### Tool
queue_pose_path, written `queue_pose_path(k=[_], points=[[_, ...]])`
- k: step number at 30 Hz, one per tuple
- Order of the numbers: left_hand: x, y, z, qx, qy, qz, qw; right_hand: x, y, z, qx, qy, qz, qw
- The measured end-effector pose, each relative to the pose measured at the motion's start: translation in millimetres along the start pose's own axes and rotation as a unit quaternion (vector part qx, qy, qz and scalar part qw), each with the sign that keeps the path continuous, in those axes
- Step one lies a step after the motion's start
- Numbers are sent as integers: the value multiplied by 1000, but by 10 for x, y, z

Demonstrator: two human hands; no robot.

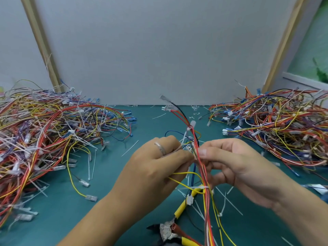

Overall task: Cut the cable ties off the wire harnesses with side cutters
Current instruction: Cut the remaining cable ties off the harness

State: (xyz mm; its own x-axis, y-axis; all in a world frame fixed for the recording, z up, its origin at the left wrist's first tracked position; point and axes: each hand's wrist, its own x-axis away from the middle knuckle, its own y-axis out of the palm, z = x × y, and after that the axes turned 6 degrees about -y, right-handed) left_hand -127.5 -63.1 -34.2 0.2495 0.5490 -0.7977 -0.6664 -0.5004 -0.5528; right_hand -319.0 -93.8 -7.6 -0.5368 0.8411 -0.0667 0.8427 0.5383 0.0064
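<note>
Wire harness (206, 206) pinched between left grip (156, 167) and right grip (239, 167), apparently locating a cable tie (188, 129); side cutters (170, 228) lie on table (147, 125), probably to fetch next.

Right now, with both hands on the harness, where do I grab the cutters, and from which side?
Grip the cutters by both yellow handles, not the head. The jaws point left and the handles splay rightward, so come from the right with the right hand. The harness wires drape over the handles; lift them clear first, probably.
</note>
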Motion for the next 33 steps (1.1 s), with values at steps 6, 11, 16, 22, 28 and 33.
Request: queue_pose_path(k=[6,11,16,22,28,33], points=[[-18,-17,5,-21,16,-29,999,7,-16,-31,39,34,-10,999],[5,-3,26,13,-19,-63,998,-2,23,-3,42,44,5,998],[-6,-15,45,12,-29,-82,996,-25,18,23,49,32,20,998],[-1,-40,-35,97,-77,-89,988,-34,18,53,47,17,35,998],[-140,-201,-195,456,-298,121,830,-29,64,84,80,-24,65,994],[-68,-70,-117,299,-298,20,906,-17,132,129,87,-40,78,992]])
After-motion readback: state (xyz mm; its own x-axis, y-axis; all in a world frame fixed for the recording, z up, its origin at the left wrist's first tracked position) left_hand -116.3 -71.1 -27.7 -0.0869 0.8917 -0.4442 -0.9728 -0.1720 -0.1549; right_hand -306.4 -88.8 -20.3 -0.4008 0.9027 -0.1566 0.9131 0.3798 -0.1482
